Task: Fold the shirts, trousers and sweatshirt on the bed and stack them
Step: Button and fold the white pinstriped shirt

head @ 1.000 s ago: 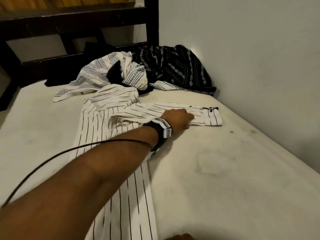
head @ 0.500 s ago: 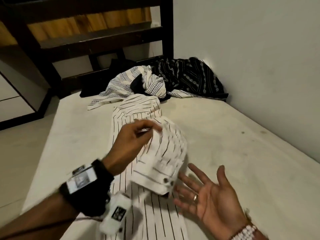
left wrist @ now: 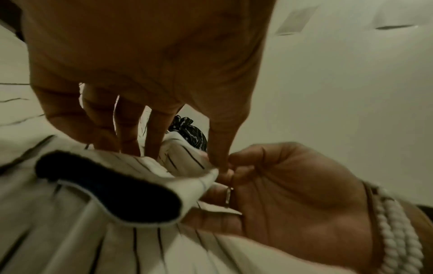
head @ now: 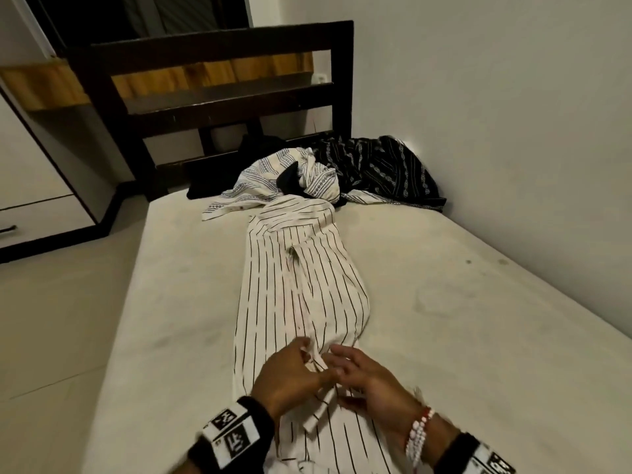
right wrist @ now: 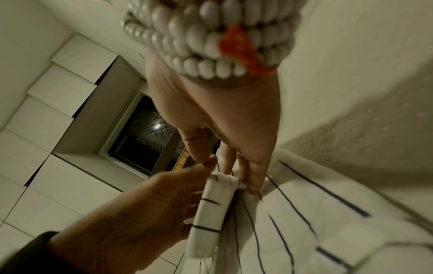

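**Light, floppy shirt: hold it by the cuff and seams**

The pinstriped shirt lies lengthwise down the bed, its sleeve folded across the body. The left hand and right hand both pinch the stiffer cuff. The thin cloth likely slides and creases; edges give the surest hold. 2 patterned garments wait crumpled near the headboard.

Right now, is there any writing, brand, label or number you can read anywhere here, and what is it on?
No readable words, brands or numbers in any view.
Left wristband: black-and-white square code markers, patterns rather than letters.
Right wristband: similar marker, cut off at the frame edge.
Striped shirt: only stripes, no visible tag or logo.
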